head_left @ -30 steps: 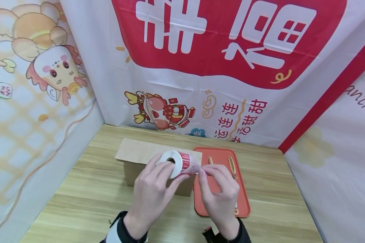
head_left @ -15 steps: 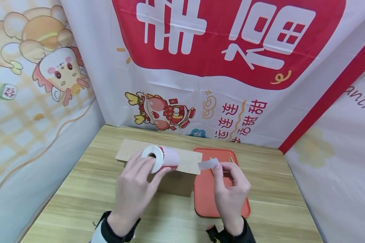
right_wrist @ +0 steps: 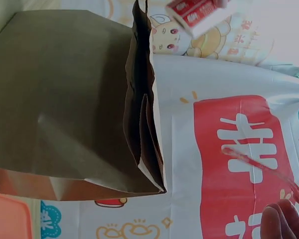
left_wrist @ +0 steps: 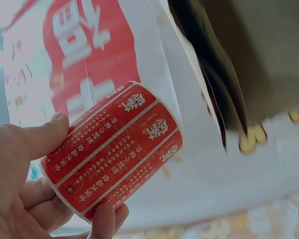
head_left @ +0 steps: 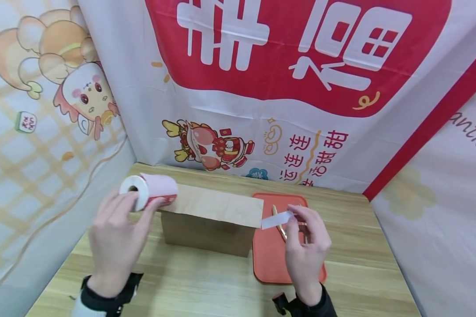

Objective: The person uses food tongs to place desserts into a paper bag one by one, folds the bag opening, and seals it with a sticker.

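Observation:
My left hand (head_left: pixel 117 233) grips a roll of sticker labels (head_left: pixel 158 187) by its end, fingers at the core and thumb along the side. In the left wrist view the labels (left_wrist: pixel 114 149) show red with white print. On the right, my right hand (head_left: pixel 309 237) pinches one end of a single peeled sticker (head_left: pixel 275 220), whose pale back faces up. Between the hands stands a brown paper bag (head_left: pixel 206 233), its lighter top (head_left: pixel 218 204) folded toward me. The sticker's free end is right at the bag's right corner. Layered paper edges (right_wrist: pixel 147 134) show at its top.
An orange-red tray (head_left: pixel 267 268) lies right of the bag, with gold-coloured utensils (head_left: pixel 277 222) partly hidden by my right hand. The wooden table (head_left: pixel 198 281) ends against printed cloth walls (head_left: pixel 150 145) at the back and sides.
The sticker has come off the roll into my right hand, which has moved slightly right. My left hand has carried the roll left, uncovering the bag's top.

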Tool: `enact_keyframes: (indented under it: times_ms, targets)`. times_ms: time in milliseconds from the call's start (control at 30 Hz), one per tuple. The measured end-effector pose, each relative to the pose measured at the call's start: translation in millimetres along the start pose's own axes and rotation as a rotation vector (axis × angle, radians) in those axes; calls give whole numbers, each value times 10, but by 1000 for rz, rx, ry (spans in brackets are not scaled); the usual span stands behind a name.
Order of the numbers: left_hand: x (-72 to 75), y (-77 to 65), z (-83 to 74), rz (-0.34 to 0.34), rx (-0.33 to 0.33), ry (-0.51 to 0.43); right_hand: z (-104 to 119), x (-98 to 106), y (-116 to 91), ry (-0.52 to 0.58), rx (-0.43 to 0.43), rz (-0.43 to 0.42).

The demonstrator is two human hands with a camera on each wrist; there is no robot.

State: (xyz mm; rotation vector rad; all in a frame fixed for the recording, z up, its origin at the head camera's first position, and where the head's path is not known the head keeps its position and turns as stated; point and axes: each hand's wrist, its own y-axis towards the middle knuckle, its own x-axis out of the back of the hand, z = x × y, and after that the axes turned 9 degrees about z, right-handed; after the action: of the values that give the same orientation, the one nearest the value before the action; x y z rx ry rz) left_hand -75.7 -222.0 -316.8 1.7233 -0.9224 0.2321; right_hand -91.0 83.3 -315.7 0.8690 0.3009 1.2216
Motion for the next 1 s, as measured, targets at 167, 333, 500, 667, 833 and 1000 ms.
enact_keyframes:
  times_ms: [167, 333, 500, 667, 833, 1000]
  targets:
    - [109, 39, 241, -57, 82, 76, 45, 24, 19, 12, 9, 6]
    - [98, 24, 483, -73, 155, 116, 45, 44, 28, 9, -6, 21]
    - [-8, -66, 745, -7, 223, 171, 35, 48, 32, 16, -9, 26]
    - [-227, -252, 1074, 127, 291, 225, -59, 50, 0, 6, -16, 33]
    - [-463, -488, 1384, 282, 325, 224, -290, 59, -77, 0, -50, 82]
    - [-622, -632, 1526, 461, 376, 238, -371, 75, -107, -6, -84, 143]
